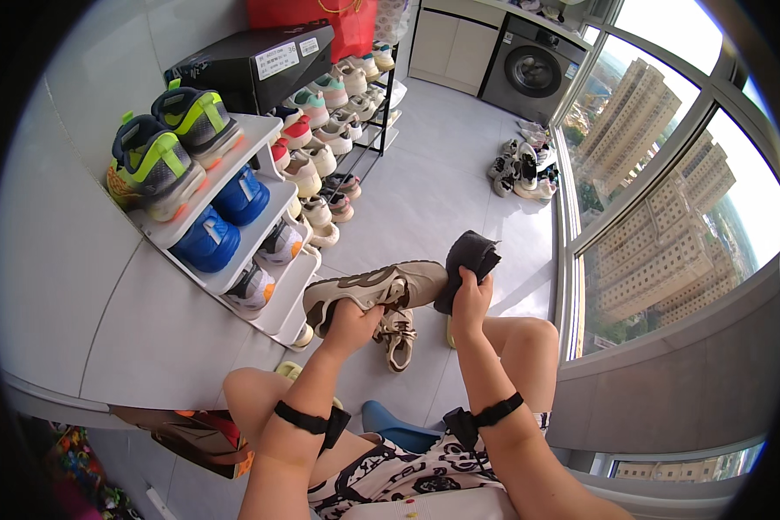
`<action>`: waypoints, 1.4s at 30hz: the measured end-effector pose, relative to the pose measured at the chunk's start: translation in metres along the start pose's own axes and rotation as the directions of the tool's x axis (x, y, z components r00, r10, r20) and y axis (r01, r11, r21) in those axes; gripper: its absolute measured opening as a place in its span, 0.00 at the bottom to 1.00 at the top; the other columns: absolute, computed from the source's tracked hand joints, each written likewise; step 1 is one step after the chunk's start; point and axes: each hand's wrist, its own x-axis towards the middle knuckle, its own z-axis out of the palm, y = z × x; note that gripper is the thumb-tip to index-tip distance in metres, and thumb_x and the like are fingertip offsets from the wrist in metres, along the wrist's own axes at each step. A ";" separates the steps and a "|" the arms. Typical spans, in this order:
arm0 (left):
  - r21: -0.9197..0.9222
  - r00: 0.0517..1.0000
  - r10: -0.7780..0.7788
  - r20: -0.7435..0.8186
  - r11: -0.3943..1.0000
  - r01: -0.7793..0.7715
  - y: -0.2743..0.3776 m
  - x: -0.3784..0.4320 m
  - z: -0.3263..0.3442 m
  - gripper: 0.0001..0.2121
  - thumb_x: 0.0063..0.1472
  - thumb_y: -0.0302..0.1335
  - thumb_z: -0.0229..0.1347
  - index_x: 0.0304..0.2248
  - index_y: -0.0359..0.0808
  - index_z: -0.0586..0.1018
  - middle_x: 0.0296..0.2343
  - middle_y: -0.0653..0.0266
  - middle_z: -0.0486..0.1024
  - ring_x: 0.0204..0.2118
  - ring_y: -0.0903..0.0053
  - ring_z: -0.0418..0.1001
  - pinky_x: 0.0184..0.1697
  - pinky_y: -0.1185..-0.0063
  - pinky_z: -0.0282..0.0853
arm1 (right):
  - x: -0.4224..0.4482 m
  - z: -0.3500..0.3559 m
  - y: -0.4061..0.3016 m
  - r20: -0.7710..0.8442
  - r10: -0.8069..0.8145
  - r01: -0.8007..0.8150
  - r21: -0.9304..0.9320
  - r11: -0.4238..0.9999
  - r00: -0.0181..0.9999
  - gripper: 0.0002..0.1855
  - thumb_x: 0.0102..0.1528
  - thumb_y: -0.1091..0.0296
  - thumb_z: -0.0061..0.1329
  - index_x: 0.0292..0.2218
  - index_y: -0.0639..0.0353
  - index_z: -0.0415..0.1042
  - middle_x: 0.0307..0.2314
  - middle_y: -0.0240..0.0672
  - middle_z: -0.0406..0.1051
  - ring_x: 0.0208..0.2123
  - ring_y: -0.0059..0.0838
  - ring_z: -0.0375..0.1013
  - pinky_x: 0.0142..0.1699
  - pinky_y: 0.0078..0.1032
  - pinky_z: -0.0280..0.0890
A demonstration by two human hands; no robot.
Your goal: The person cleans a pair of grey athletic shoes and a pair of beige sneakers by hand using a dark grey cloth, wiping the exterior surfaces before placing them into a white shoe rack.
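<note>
A beige and brown lace-up sneaker (374, 286) is in my left hand (354, 325), which grips it near the ankle opening. Its toe points right, and its dark sole edge faces away from me. My right hand (473, 296) pinches a folded dark grey cloth (465, 263) beside the toe; whether cloth and shoe touch is hard to tell. On the tiles below stands a matching sneaker (400, 341), partly covered by the held one. A blue plastic stool or seat (400, 426) shows between my legs.
At left a white shoe rack (279, 286) carries blue sneakers (224, 221) and others. Behind it are a black shoe box (253, 65), a black metal rack (383, 110) full of shoes and a red bag (344, 29). A shoe pile (525, 166) lies by the window, near a washing machine (532, 68).
</note>
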 end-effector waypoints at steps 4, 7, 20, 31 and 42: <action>0.199 0.971 0.228 0.072 0.951 -0.238 0.002 -0.003 -0.005 0.13 0.50 0.19 0.48 0.38 0.31 0.75 0.33 0.58 0.75 0.36 0.67 0.72 0.40 0.76 0.65 | -0.007 0.009 -0.010 0.040 -0.057 0.058 -0.024 0.998 0.998 0.09 0.50 0.71 0.43 0.35 0.62 0.66 0.30 0.29 0.66 0.33 0.21 0.63 0.40 0.20 0.58; 0.298 0.973 0.193 0.124 0.929 -0.222 0.002 -0.008 -0.009 0.14 0.50 0.21 0.50 0.39 0.33 0.75 0.35 0.56 0.74 0.39 0.63 0.71 0.43 0.73 0.64 | -0.014 0.018 -0.018 0.172 -0.303 0.332 -0.173 0.927 0.937 0.07 0.49 0.73 0.42 0.32 0.64 0.66 0.28 0.32 0.66 0.30 0.24 0.63 0.38 0.22 0.59; 0.471 0.991 0.091 0.099 0.873 -0.127 -0.003 -0.007 -0.018 0.12 0.49 0.25 0.52 0.35 0.34 0.76 0.33 0.55 0.74 0.37 0.60 0.71 0.42 0.70 0.65 | -0.003 0.028 -0.054 0.205 0.053 -0.117 0.319 0.941 0.977 0.14 0.51 0.73 0.43 0.41 0.60 0.65 0.34 0.32 0.69 0.35 0.24 0.69 0.39 0.23 0.67; 0.439 0.976 0.103 0.194 0.880 -0.180 -0.010 -0.011 -0.003 0.13 0.50 0.22 0.51 0.38 0.35 0.75 0.37 0.56 0.73 0.42 0.62 0.68 0.46 0.70 0.61 | -0.029 0.044 -0.013 0.395 -0.033 0.095 -0.138 0.986 0.918 0.14 0.49 0.72 0.44 0.39 0.64 0.68 0.28 0.33 0.70 0.32 0.23 0.66 0.39 0.18 0.59; -0.382 0.904 -0.411 -0.118 0.859 0.341 -0.018 0.008 -0.030 0.11 0.54 0.17 0.48 0.37 0.30 0.74 0.30 0.69 0.73 0.29 0.84 0.70 0.31 0.85 0.66 | 0.018 -0.004 -0.057 0.015 0.019 -0.024 0.404 0.914 1.000 0.16 0.52 0.72 0.43 0.44 0.58 0.65 0.37 0.32 0.68 0.38 0.26 0.69 0.43 0.22 0.66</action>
